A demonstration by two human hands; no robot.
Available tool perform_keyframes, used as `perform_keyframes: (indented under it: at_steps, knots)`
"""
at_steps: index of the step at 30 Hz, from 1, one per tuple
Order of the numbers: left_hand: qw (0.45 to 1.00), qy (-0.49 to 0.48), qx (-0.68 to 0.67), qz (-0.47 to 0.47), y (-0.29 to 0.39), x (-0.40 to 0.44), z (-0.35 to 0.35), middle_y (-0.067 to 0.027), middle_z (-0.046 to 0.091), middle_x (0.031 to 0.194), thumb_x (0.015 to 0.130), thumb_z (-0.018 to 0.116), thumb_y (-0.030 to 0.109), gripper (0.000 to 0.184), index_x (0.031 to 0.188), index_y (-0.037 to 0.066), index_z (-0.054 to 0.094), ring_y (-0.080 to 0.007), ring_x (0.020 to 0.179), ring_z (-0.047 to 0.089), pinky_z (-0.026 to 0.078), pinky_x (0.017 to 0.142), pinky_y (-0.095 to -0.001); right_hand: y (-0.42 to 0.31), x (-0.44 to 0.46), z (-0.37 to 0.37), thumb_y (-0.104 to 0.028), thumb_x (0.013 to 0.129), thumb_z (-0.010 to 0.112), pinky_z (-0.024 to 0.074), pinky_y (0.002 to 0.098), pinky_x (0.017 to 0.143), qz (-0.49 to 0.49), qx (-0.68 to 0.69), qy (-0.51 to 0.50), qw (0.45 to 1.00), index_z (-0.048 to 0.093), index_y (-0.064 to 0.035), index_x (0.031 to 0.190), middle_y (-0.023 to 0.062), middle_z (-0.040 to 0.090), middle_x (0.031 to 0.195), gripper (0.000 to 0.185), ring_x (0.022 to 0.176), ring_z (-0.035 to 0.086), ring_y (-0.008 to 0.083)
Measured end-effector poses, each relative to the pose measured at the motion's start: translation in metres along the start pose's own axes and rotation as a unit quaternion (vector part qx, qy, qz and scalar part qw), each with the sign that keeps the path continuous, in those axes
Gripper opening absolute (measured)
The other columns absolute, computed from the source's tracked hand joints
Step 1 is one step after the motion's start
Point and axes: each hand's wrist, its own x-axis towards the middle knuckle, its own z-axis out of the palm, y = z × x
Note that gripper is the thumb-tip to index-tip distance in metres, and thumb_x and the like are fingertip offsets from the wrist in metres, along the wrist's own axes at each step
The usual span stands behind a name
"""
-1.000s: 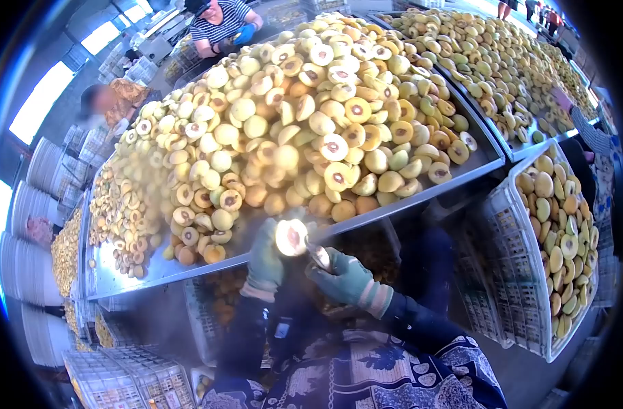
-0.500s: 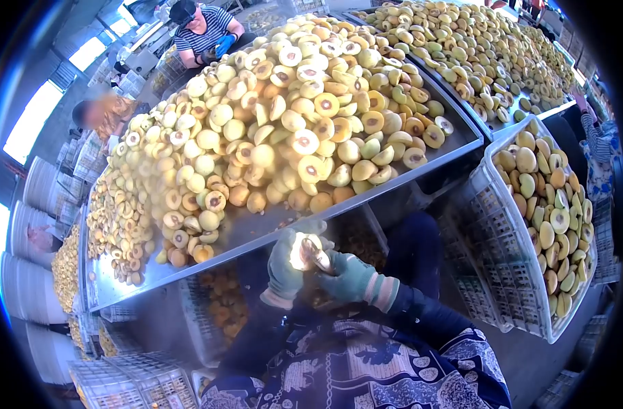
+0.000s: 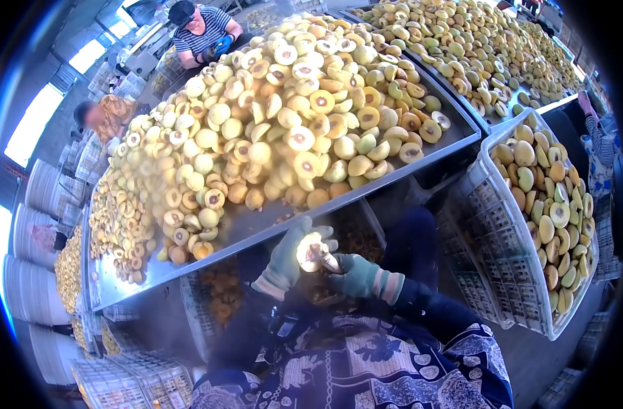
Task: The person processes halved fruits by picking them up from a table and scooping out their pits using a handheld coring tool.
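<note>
Saw stacked white tubs far left, then a crate; couldn't make out contents. Found fruit halves heaped on the metal bench. Noted left grip closed round a fruit half before the bench edge, right grip clenched on a tool beside it. Found a white basket right, heaped with more fruit halves.

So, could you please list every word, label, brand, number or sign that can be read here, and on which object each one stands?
None: no text can be read.
Halved peach in the left hand: no lettering visible.
Metal tool in the right hand: too blurred to tell.
Plastic crate at right: no readable label.
Patterned apron: motifs, no readable words.
</note>
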Motion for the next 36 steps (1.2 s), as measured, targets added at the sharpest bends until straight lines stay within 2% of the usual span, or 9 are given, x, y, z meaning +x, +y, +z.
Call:
perform_keyframes:
  at_steps: [1,3,9,12,14,20,23,27,36]
  knots:
    - [0.997,-0.009,0.029,0.067,-0.004,0.002,-0.001,-0.0182,0.061,0.107,0.097,0.051,0.027,0.042,0.123,-0.005,0.051,-0.0235,0.092,0.062,0.051,0.083,-0.0324,0.041,0.004,0.016,-0.012,0.090,0.059,0.0502,0.0225,0.087,-0.297,-0.315,0.140,0.891,0.058,0.0025,0.113,0.0099,0.062,0.108,0.028,0.097,0.061,0.0160]
    - [0.976,-0.024,0.083,0.200,-0.019,0.001,-0.007,-0.0161,0.062,0.107,0.095,0.053,0.022,0.036,0.122,-0.003,0.053,-0.0209,0.090,0.062,0.051,0.080,-0.0296,0.061,0.006,0.022,-0.010,0.089,0.059,0.0505,0.0215,0.087,-0.530,-0.579,0.240,0.572,0.058,0.0032,0.113,0.0094,0.062,0.108,0.027,0.098,0.061,0.0145]
    - [0.944,0.040,0.171,0.280,-0.031,-0.007,-0.009,-0.0098,0.063,0.107,0.097,0.051,0.018,0.030,0.115,-0.004,0.059,-0.0186,0.090,0.064,0.052,0.077,-0.0279,0.014,0.012,-0.002,-0.013,0.091,0.059,0.0513,0.0203,0.083,-0.534,-0.789,0.229,0.199,0.058,0.0018,0.111,0.0093,0.062,0.103,0.025,0.095,0.062,0.0146]
    - [0.949,0.058,0.142,0.277,-0.033,-0.006,-0.010,-0.0104,0.063,0.111,0.098,0.049,0.020,0.032,0.117,-0.004,0.058,-0.0203,0.094,0.065,0.052,0.079,-0.0287,0.029,0.008,0.004,-0.015,0.092,0.058,0.0514,0.0204,0.076,-0.492,-0.781,0.242,0.300,0.059,0.0001,0.111,0.0082,0.063,0.100,0.024,0.090,0.062,0.0137]
    - [0.934,0.053,0.151,0.319,-0.038,-0.004,-0.011,-0.0107,0.062,0.114,0.098,0.049,0.022,0.034,0.118,-0.004,0.057,-0.0216,0.096,0.065,0.053,0.080,-0.0292,0.051,0.006,0.012,-0.016,0.092,0.058,0.0509,0.0209,0.069,-0.422,-0.720,0.262,0.485,0.059,-0.0010,0.110,0.0075,0.064,0.097,0.023,0.086,0.062,0.0125]
    - [0.975,-0.005,0.098,0.197,-0.032,-0.005,-0.018,-0.0121,0.061,0.115,0.100,0.047,0.028,0.040,0.120,-0.005,0.055,-0.0219,0.098,0.064,0.053,0.083,-0.0312,0.045,0.006,0.011,-0.015,0.090,0.058,0.0469,0.0216,0.060,-0.410,-0.739,0.280,0.455,0.061,-0.0014,0.104,0.0094,0.065,0.089,0.019,0.074,0.060,0.0113]
    - [0.963,0.067,0.098,0.240,-0.033,-0.013,0.000,-0.0118,0.060,0.116,0.100,0.047,0.029,0.040,0.119,-0.005,0.056,-0.0202,0.097,0.064,0.052,0.086,-0.0304,0.036,0.003,0.002,-0.020,0.091,0.058,0.0374,0.0188,0.036,-0.391,-0.637,0.086,0.658,0.060,-0.0001,0.103,0.0009,0.053,0.059,0.023,0.040,0.044,0.0063]
    - [0.932,0.085,0.084,0.341,-0.043,-0.001,0.003,-0.0064,0.062,0.097,0.100,0.047,0.026,0.036,0.121,-0.002,0.055,-0.0115,0.082,0.060,0.050,0.082,-0.0266,0.009,0.009,-0.010,-0.018,0.095,0.051,0.0322,0.0189,0.031,-0.296,-0.575,-0.048,0.761,0.058,0.0062,0.099,-0.0016,0.048,0.053,0.026,0.036,0.038,0.0054]
    - [0.912,0.134,-0.037,0.385,-0.031,-0.002,0.012,-0.0060,0.062,0.093,0.097,0.051,0.021,0.030,0.124,0.007,0.055,-0.0113,0.064,0.054,0.048,0.050,-0.0251,0.001,0.038,-0.021,-0.015,0.096,0.045,0.0303,0.0207,0.028,-0.257,-0.490,-0.263,0.790,0.053,0.0079,0.109,-0.0050,0.045,0.047,0.028,0.031,0.036,0.0049]
